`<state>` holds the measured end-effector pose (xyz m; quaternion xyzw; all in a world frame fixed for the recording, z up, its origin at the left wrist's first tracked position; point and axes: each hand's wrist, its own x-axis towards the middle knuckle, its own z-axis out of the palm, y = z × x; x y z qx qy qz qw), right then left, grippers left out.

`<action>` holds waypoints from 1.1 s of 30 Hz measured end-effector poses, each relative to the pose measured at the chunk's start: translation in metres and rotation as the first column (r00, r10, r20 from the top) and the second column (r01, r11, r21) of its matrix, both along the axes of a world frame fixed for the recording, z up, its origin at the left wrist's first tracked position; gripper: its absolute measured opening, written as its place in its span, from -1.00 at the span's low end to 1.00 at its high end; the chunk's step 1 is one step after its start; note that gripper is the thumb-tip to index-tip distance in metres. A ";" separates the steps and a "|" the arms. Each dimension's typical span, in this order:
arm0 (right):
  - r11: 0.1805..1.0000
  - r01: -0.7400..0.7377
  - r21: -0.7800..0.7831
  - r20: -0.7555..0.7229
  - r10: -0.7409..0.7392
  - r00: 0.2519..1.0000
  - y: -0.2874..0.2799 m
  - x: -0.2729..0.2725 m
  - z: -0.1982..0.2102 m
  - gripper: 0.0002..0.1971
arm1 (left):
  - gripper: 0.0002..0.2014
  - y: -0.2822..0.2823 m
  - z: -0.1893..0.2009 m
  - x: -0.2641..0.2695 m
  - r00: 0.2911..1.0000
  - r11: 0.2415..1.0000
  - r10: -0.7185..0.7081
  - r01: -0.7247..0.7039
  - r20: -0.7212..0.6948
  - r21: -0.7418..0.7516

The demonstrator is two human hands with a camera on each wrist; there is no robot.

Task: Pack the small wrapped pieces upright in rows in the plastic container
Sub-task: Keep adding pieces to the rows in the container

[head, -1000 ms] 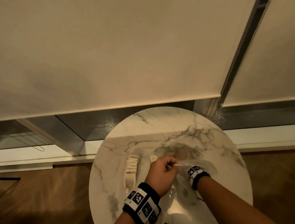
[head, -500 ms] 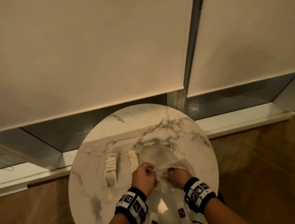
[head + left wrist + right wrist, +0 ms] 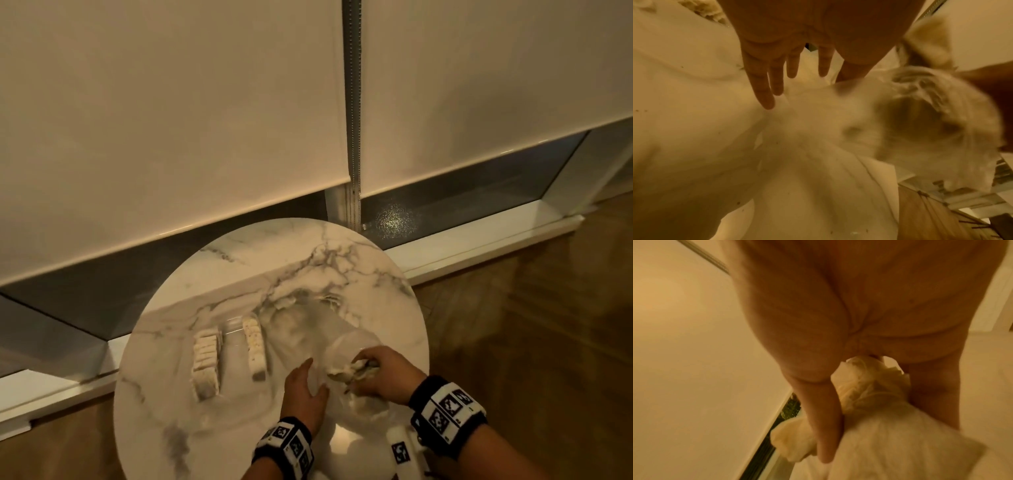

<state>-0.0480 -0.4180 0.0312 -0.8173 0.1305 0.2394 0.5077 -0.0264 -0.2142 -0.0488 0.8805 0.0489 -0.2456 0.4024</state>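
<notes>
Two rows of small wrapped pieces stand in a clear plastic container (image 3: 233,324) on the round marble table (image 3: 274,263): a left row (image 3: 205,365) and a right row (image 3: 254,347), with a gap between them. To their right lies a translucent plastic bag (image 3: 346,342). My right hand (image 3: 380,375) grips its bunched-up neck (image 3: 865,386). My left hand (image 3: 305,390) is open, its fingers (image 3: 766,97) straight and spread over the bag's flat part (image 3: 818,129). What the bag holds is blurred.
The table stands against a low window sill (image 3: 479,250) under two roller blinds, with a bead chain (image 3: 354,137) hanging between them. Wooden floor (image 3: 531,342) lies to the right and left. The table's near edge is just below my wrists.
Both hands were pinching the stretched bag edge. The left hand has let go and opened; the right hand has gathered the bag into a bunch. The head view has swung left.
</notes>
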 end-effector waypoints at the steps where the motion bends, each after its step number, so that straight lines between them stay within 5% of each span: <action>1: 1.000 0.000 0.028 0.000 0.000 1.000 -0.004 -0.001 0.003 -0.71 | -0.36 -0.003 0.000 -0.002 1.000 1.000 0.002 -0.002 -0.007 0.001; 9: 0.912 0.151 0.382 -0.048 -0.144 0.988 -0.036 -0.004 0.034 -0.69 | -0.50 -0.032 0.004 0.021 0.988 0.980 -0.134 0.144 -0.077 0.141; 14: 0.806 0.218 0.551 -0.085 -0.205 0.975 -0.050 0.000 0.043 -0.60 | -0.78 -0.046 -0.008 0.023 0.967 0.995 -0.078 0.061 -0.242 -0.075; 17: 0.770 0.222 0.599 -0.083 -0.216 0.973 -0.054 0.005 0.049 -0.56 | -0.82 -0.052 0.007 0.019 0.956 0.974 0.055 -0.114 -0.289 -0.194; 22: 0.714 0.172 0.679 -0.046 -0.192 0.980 -0.051 0.018 0.072 -0.58 | -0.74 -0.046 0.047 0.004 0.841 0.786 0.347 -0.503 -0.415 -0.360; 27: 0.665 0.069 0.744 0.021 -0.126 0.992 -0.032 0.032 0.097 -0.68 | -0.70 -0.020 0.070 0.006 0.758 0.615 0.496 -0.651 -0.424 -0.445; 31: 0.647 0.001 0.762 0.027 -0.033 0.999 -0.001 0.036 0.105 -0.65 | -0.58 -0.010 0.091 0.014 0.725 0.511 0.467 -0.689 -0.506 -0.514; 33: 0.630 -0.035 0.776 0.010 0.044 0.999 0.018 0.037 0.105 -0.60 | -0.48 -0.007 0.109 0.015 0.698 0.388 0.337 -0.715 -0.632 -0.582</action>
